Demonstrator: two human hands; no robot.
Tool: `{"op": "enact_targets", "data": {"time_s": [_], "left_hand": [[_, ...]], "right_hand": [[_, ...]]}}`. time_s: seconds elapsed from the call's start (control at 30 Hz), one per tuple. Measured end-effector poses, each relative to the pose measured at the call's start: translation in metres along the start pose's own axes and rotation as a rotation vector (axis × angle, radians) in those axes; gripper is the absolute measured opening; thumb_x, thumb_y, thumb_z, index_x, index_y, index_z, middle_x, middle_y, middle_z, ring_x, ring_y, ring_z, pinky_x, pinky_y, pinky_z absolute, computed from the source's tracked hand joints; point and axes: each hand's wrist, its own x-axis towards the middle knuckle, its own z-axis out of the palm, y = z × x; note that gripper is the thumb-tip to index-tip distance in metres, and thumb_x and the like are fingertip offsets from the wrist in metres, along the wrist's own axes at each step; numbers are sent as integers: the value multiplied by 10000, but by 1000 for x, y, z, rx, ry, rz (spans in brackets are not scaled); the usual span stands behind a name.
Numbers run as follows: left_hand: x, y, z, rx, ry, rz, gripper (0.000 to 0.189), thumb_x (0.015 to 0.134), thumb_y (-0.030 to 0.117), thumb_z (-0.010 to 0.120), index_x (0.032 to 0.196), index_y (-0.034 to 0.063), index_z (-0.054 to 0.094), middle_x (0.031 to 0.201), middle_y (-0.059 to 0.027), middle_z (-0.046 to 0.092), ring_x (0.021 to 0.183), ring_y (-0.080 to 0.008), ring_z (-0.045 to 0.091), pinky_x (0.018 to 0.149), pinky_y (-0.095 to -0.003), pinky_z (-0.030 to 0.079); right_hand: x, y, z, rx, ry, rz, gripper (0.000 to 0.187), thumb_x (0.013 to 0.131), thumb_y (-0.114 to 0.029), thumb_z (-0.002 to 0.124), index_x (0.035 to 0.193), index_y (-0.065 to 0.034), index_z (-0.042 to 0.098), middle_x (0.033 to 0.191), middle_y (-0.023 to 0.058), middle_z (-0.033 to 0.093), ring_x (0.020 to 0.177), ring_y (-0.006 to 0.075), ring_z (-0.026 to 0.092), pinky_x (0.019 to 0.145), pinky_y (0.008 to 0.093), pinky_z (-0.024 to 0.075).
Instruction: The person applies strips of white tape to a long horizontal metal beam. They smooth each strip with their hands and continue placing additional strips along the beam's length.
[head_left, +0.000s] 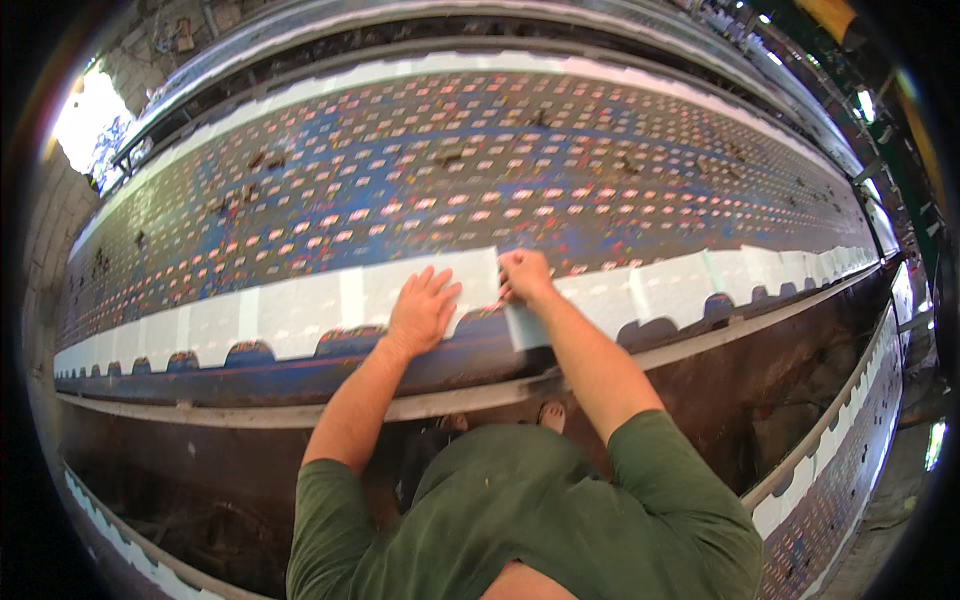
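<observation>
A white strip of paper or thin cloth (300, 322) with notches along its near side runs along the front of a long table. My left hand (424, 307) lies flat on it, fingers a little apart and holding nothing. Curled at the end edge of that strip is my right hand (523, 276), its fingertips pinching the edge. Below the right wrist a pale flap (528, 330) hangs toward the table's front; its upper part is hidden by the hand. Another white strip (675, 289) continues to the right of my right forearm.
The long table (420, 180) bears rows of small pale marks with blue and red stains and scattered dark bits. A rail (450, 401) edges its front. Similar tables stand beyond (480, 22) and behind at lower right (810, 502). My sandalled foot (553, 415) shows below.
</observation>
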Motion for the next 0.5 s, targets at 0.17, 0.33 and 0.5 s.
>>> {"op": "enact_targets", "data": {"time_s": [0.17,0.33,0.5], "left_hand": [[74,62,45,222,-127,-150,825,1077,653,528,1705,125,440,1812,-121,326,1673,-437,247,1328,-680,192],[108,101,68,179,-192,-166,962,1004,739,605,1714,116,422,1824,-143,294,1695,-439,184,1336,-688,139],[141,123,84,167,-200,-293,1103,863,853,702,1708,189,455,1838,-131,258,1704,-437,140,1325,-727,81]], "right_hand": [[9,1,-109,-614,-47,-672,188,988,-267,777,1018,-81,766,849,114,768,737,278,766,648,493,602],[-21,-25,-231,-1425,62,-820,275,914,-374,846,1037,-139,774,1102,119,747,1161,351,692,985,545,524],[-14,-9,-288,-1441,-142,-990,277,907,-353,838,1043,-122,771,1156,126,724,1224,355,654,1032,537,501]]}}
